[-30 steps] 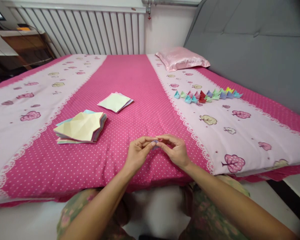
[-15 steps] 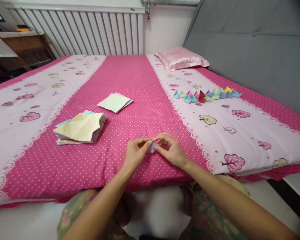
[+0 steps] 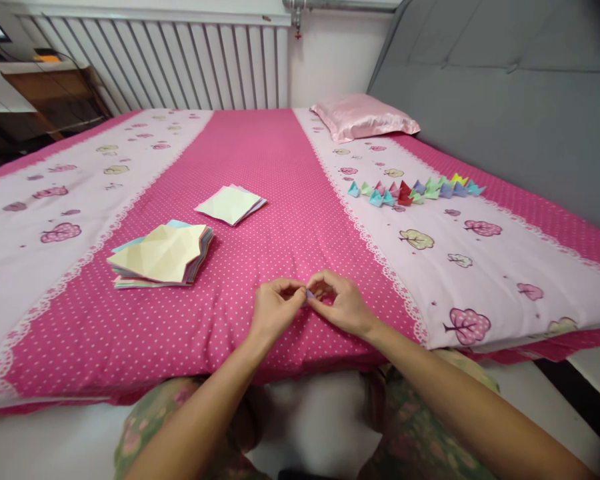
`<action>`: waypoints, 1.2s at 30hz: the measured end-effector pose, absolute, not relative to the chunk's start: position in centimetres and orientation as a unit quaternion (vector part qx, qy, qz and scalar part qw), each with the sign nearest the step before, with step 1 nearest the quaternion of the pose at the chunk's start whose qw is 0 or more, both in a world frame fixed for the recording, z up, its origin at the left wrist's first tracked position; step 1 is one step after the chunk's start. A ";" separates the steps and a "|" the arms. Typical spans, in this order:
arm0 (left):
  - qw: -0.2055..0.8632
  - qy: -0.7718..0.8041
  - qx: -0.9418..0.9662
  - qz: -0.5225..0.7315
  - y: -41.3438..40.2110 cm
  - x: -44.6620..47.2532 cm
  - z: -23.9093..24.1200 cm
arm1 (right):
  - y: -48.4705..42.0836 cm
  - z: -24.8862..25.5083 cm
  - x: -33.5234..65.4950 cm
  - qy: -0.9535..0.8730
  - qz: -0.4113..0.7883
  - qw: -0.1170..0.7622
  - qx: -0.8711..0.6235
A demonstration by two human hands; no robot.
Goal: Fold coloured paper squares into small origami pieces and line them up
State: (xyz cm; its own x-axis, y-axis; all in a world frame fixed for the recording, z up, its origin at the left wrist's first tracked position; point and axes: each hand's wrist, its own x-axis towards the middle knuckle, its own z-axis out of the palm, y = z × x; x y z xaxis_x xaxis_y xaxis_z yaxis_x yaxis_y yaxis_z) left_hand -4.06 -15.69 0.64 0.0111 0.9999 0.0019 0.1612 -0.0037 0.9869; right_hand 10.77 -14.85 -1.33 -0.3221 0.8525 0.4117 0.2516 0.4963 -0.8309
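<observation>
A small piece of folded lavender paper (image 3: 309,295) is pinched between both hands, just above the near part of the bed. My left hand (image 3: 277,307) grips its left side between thumb and fingers. From the right, my right hand (image 3: 343,303) pinches the other side. Fingertips cover most of the paper, so its exact shape is hidden. To the left lies a thick stack of creased paper sheets (image 3: 163,257), cream on top. Beyond it rests a thinner stack of square paper (image 3: 230,204), pale green on top.
Several small folded paper pieces (image 3: 405,193) in many colours stand in a cluster on the right of the pink bedspread (image 3: 260,147). A pink pillow (image 3: 365,117) lies at the back, beside the grey headboard (image 3: 500,113). A white radiator (image 3: 165,63) lines the far wall.
Both hands have closed in around the lavender paper, and less of it shows between the fingers. The stacks and the coloured folded pieces have stayed in place.
</observation>
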 end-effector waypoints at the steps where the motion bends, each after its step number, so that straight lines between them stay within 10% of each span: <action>1: 0.439 0.542 0.556 0.452 -15.7 -4.0 0.4 | -14.9 -1.3 10.8 -0.747 0.328 0.441 -0.373; 16: 0.256 0.551 0.681 0.409 -16.4 -3.8 -0.1 | -15.3 -0.5 11.3 -0.814 0.264 0.367 -0.365; 36: 0.342 0.601 0.634 0.346 -15.3 -6.9 -0.3 | -16.2 -1.4 11.4 -0.848 0.282 0.328 -0.305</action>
